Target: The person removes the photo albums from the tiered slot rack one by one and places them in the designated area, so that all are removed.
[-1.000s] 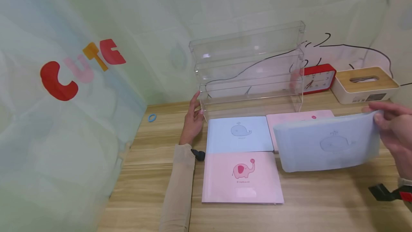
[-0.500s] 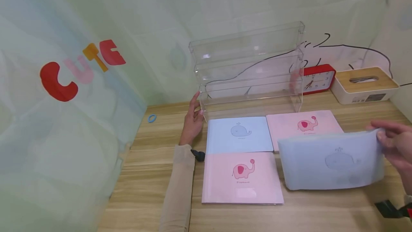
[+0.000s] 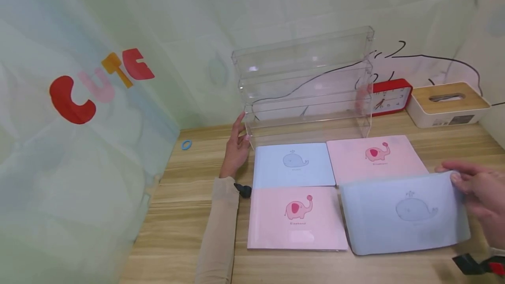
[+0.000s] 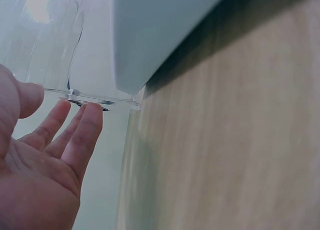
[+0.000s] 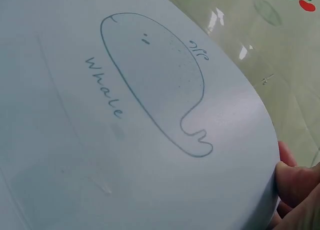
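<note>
My right hand pinches a light-blue booklet with a whale drawing by its upper right corner, thumb in front. The booklet is tilted, its lower edge close over the table. In the right wrist view, the cover bends beside the thumb and reads "Whale". My left hand has its fingertips at the left side of a clear tiered acrylic rack. In the left wrist view, those fingers extend to the side panel, with the thumb apart.
Another blue whale booklet lies before the rack, a pink elephant booklet beside it and a second pink booklet nearer. A red clock and a tissue box stand back right. A blue ring lies left.
My right hand has brought the held booklet down and nearer, lying flatter beside the front pink booklet and uncovering the elephant on the back one. My left hand has stayed at the rack.
</note>
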### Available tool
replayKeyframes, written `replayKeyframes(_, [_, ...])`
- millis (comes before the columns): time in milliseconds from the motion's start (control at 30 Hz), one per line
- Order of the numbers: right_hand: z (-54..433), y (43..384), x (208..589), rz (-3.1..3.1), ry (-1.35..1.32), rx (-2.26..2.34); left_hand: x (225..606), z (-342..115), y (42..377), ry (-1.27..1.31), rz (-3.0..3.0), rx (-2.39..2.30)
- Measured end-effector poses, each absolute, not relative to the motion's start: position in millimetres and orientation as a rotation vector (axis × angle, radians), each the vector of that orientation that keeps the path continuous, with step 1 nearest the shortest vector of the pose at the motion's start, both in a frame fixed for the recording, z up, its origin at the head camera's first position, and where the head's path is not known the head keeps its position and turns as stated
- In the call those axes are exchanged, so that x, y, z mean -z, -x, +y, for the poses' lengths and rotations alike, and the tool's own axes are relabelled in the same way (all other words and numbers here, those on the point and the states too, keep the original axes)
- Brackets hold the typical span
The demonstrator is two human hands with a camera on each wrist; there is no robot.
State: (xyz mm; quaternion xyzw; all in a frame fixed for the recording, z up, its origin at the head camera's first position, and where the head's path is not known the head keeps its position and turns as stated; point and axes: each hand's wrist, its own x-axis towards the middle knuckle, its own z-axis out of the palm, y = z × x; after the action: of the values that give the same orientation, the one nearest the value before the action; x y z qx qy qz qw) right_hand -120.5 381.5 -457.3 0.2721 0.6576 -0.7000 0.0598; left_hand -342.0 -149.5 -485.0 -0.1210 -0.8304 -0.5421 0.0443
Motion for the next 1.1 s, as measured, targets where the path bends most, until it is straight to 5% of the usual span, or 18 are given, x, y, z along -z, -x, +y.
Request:
replayKeyframes(500, [372.5,144.1,483.8,1.949,-1.18,1.752,487.3,-150.4,344.2,0.388,-2.529,1.659])
replayKeyframes(1100, [357.4,145.6,488.9,2.044,-1.238,1.745,488.1,-150.3,344.7,0.362,-2.531,1.676])
